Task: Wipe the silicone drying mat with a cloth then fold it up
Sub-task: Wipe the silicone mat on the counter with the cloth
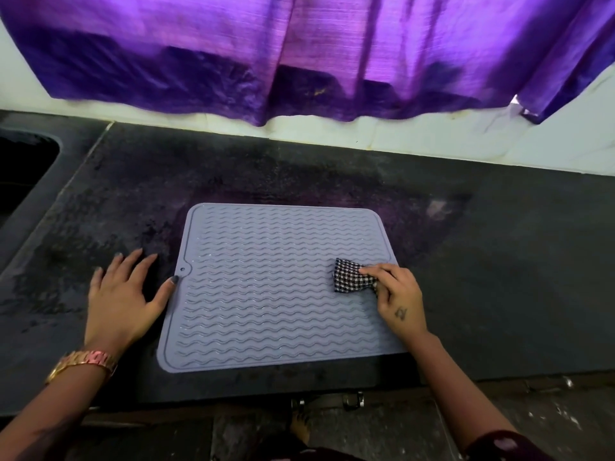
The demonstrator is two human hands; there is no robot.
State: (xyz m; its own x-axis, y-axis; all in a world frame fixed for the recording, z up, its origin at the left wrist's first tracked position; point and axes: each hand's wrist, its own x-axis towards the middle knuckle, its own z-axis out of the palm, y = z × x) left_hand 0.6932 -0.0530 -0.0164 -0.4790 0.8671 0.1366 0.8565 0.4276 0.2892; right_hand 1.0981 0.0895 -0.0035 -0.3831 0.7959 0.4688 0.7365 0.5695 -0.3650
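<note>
Now cloth (350,276) under right fingers (374,270)

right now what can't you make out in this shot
Head view, the only one:
- The mat under the checked cloth and right hand: covered, so wet or dry there is unknown.
- The right hand's grip on the cloth: its palm side is hidden.
- The sink: cut off by the left edge.
- The tattoo on the right hand: too small to read.
</note>
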